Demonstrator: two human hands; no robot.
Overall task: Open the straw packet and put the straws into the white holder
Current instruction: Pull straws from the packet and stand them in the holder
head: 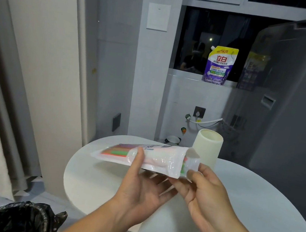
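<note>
- The round, smooth white tabletop [254, 200] fills the lower middle of the view, and both hands are held above it.
- The left hand [143, 186] holds the long, shiny white plastic straw packet [161, 160] near its middle, with the thumb on top and the fingers underneath.
- The right hand [202, 189] pinches the open end of the straw packet, so the two hands are close together on the same packet.
- The straw packet lies almost flat in the air, just above the tabletop, with its open mouth pointing to the right.
- Thin orange, green and purple straws [117, 150] show through the clear part of the packet; they are inside it.
- The right fingertips may be touching the straw ends at the mouth, but the shiny plastic makes this hard to see.
- The tall, round white holder [208, 146] stands upright on the tabletop, just behind the open end of the packet.
- Behind the tabletop is a pale tiled wall with a dark window [195, 42].
- A purple and yellow soap pouch [220, 65] stands on the window ledge.
- A big grey washing machine [299, 98] stands on the right.
- A long grey and cream curtain [15, 75] hangs on the left.
- A bin with a black plastic bag [19, 219] sits on the floor at the lower left.
</note>
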